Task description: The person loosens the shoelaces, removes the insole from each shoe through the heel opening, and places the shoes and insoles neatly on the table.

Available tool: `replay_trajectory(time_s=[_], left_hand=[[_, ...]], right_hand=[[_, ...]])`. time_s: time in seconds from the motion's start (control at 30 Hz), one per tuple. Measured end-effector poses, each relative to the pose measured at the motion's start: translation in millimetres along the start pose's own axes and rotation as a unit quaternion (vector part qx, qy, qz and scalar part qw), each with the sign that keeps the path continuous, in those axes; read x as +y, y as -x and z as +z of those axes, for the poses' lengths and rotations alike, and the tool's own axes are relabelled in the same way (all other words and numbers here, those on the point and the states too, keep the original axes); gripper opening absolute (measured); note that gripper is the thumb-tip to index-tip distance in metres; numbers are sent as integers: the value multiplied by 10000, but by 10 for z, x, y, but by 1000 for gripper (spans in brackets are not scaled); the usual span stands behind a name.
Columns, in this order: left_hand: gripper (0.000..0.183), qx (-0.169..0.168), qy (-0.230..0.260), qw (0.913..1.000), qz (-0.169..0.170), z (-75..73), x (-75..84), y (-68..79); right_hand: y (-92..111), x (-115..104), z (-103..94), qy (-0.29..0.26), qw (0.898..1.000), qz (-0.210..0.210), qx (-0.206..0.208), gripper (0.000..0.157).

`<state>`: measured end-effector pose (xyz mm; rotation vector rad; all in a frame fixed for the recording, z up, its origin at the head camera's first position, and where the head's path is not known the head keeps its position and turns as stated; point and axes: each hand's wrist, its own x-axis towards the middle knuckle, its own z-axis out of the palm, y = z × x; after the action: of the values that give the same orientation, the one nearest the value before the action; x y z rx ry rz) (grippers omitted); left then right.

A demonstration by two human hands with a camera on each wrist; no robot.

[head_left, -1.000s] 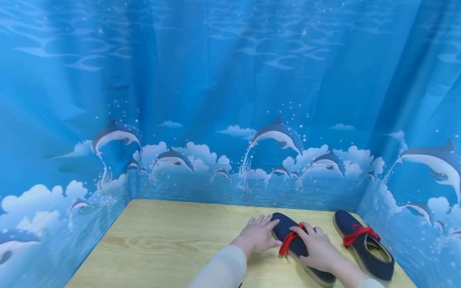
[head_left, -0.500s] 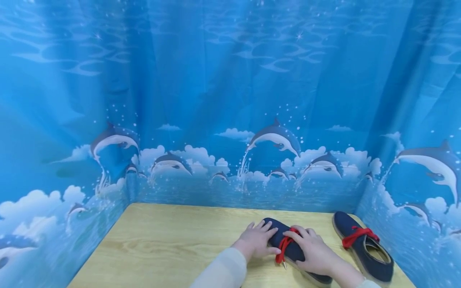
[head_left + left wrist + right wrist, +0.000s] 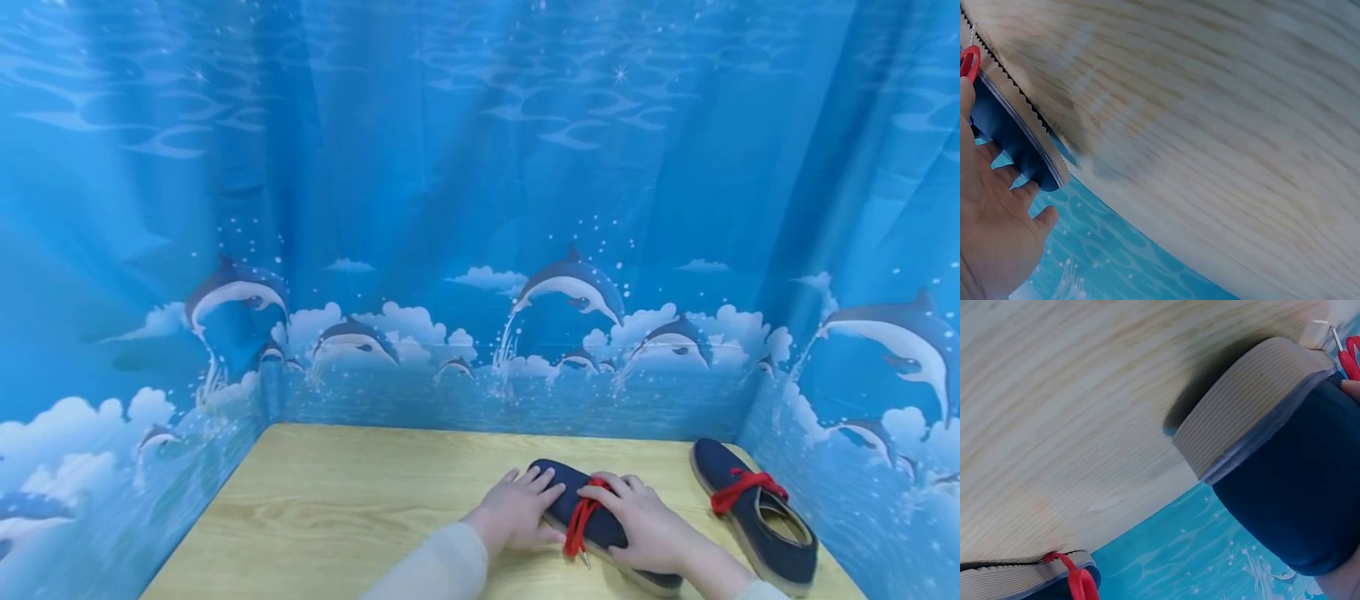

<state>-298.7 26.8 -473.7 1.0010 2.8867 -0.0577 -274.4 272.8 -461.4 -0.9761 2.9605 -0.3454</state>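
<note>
In the head view a navy shoe (image 3: 567, 482) with a pale ribbed sole lies at a slant at the front of the table, toe to the far left. My right hand (image 3: 654, 523) grips its middle, fingers over the red shoelace (image 3: 579, 527) and thumb on the near side. My left hand (image 3: 512, 510) has its fingers spread over the toe, its thumb close to the hanging lace end. The left wrist view shows the fingertips against the toe's upper. The heel (image 3: 1285, 481) fills the right of the right wrist view, where most of the right hand is out of sight.
The matching navy shoe (image 3: 787, 554), its red lace tied, stands to the right near the table's edge, toe pointing away. A wood-grain table (image 3: 337, 508) extends to the left. Blue curtains (image 3: 420, 208) printed with dolphins enclose its back and sides.
The held shoe has slid left and slightly nearer across the table, both hands moving along with it. Its distance from the other shoe has grown; that one stays put.
</note>
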Motion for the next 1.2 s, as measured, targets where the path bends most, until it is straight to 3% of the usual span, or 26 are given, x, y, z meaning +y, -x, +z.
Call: replay_trajectory(time_s=[0.37,0.57,1.2], left_hand=[[77,112,-283,9994,171,20,-101,210],[74,185,-162,9996,158,17,-139,349],[71,-355,215,9984,-389,65,-239,607]], right_hand=[[-52,-102,9,-10,9996,-188,-200,80],[-87,-152,32,61,9991,-334,-245,79],[-239,-364,73,310,9951,-887,-292,78]])
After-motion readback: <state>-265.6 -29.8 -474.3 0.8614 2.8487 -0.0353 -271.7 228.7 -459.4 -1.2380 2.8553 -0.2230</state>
